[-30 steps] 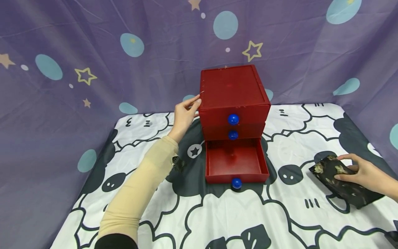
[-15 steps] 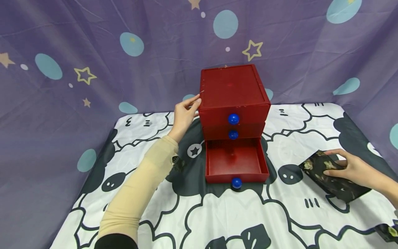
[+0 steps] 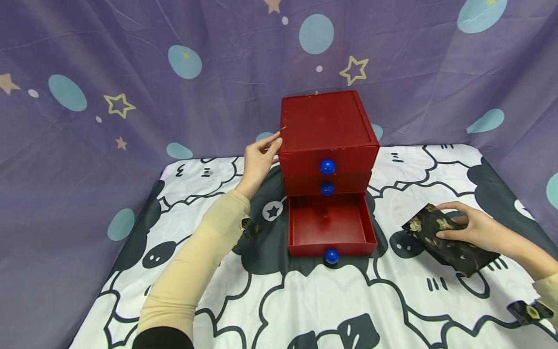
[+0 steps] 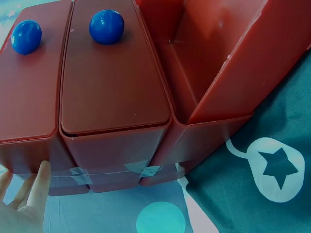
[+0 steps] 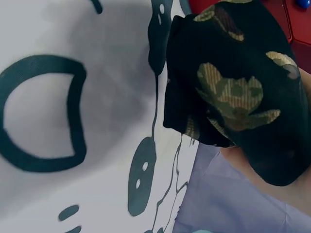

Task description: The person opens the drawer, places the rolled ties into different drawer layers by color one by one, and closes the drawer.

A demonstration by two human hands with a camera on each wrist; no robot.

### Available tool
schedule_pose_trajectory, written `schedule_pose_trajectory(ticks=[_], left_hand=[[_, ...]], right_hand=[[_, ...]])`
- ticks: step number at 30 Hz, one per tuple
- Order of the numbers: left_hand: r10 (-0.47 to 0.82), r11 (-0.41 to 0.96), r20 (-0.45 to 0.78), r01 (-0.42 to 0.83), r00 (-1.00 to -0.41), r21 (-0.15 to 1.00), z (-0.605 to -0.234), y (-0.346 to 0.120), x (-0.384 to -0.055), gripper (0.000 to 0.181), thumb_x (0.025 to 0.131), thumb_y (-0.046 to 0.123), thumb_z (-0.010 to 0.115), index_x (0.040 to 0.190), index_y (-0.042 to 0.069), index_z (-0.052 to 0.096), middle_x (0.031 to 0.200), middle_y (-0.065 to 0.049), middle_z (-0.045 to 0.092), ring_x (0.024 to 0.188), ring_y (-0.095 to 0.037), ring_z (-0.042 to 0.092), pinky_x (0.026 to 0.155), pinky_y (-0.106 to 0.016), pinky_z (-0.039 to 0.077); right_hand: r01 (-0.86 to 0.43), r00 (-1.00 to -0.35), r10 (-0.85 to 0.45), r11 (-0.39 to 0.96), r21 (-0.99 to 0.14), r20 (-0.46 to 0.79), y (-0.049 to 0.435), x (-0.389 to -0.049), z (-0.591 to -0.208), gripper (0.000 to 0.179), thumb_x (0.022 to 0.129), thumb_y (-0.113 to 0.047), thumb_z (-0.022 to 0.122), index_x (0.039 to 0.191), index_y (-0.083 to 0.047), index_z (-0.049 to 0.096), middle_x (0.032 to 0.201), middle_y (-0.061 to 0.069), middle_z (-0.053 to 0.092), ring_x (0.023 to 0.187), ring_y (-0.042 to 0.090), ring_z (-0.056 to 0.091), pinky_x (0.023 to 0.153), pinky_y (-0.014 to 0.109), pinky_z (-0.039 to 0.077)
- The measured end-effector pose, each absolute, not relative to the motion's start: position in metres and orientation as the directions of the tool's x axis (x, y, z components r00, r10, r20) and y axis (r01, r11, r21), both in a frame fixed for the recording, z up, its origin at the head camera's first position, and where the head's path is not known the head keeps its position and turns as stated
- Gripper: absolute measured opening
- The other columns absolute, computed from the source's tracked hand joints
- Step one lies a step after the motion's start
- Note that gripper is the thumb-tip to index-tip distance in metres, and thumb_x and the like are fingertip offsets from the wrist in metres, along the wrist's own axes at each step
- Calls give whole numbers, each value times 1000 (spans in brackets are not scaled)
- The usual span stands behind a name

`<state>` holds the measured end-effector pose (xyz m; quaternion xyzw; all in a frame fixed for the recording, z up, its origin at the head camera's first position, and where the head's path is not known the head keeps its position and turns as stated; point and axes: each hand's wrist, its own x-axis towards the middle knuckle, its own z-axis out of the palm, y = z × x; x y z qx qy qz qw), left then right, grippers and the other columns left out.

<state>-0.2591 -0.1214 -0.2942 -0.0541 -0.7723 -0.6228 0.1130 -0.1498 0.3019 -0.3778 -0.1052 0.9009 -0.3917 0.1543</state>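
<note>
A red three-drawer cabinet with blue knobs stands at the middle of the table. Its bottom drawer is pulled out with nothing inside; the upper two are closed. My left hand rests its fingertips against the cabinet's upper left side, and the left wrist view shows those fingers beside the top section. At the right, my right hand pinches a folded black cloth with a gold floral print, held above the table. In the right wrist view the black cloth hides most of the hand.
A white tablecloth with dark sheep drawings covers the table. Behind it and at both sides hangs a purple curtain with stars and blue spots. Clear tape runs along the cabinet's side.
My right hand has moved left with the black cloth, toward the cabinet, and its sleeve and wrist camera have come into view. The left hand, cabinet and drawer have stayed in place.
</note>
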Motion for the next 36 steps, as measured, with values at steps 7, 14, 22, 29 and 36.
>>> schedule_pose_trajectory(ticks=[7, 14, 22, 29, 36], left_hand=[[-62, 211, 238, 220, -969, 952, -295, -122, -260, 32, 87, 18, 58, 117, 7, 59, 107, -17, 60, 87, -20, 61, 66, -25, 55], [-66, 221, 267, 247, -961, 944, -296, -121, -261, 31, 87, 17, 58, 115, 6, 60, 103, -17, 62, 84, -19, 62, 66, -30, 56], [-65, 215, 237, 219, -969, 952, -288, -120, -255, 31, 87, 15, 58, 116, 5, 60, 105, -18, 61, 88, -22, 61, 69, -33, 55], [-62, 183, 283, 268, -957, 946, -294, -122, -257, 29, 84, 23, 62, 110, 11, 65, 96, -11, 64, 82, -16, 63, 65, -27, 56], [-69, 230, 258, 236, -964, 944, -295, -121, -259, 31, 87, 18, 58, 116, 7, 60, 103, -16, 61, 86, -20, 61, 68, -31, 55]], right_hand=[[-64, -923, -338, 610, -790, -185, 290, -154, -373, 65, 80, -13, 65, 128, 4, 25, 91, 22, 62, 63, 14, 62, 52, 31, 54], [-75, -920, -345, 622, -780, -186, 276, -159, -364, 66, 79, -17, 67, 129, 2, 28, 94, 22, 62, 67, 13, 62, 55, 27, 53], [-47, -913, -344, 626, -778, -221, 260, -166, -356, 70, 79, -22, 67, 131, 1, 28, 97, 25, 60, 73, 20, 62, 57, 28, 53], [-30, -900, -368, 589, -808, -235, 244, -170, -351, 69, 79, -22, 67, 132, -1, 28, 99, 27, 59, 71, 19, 62, 56, 31, 54], [-18, -887, -389, 565, -825, -247, 230, -174, -350, 69, 78, -21, 68, 132, -1, 29, 104, 29, 57, 77, 20, 63, 60, 29, 54]])
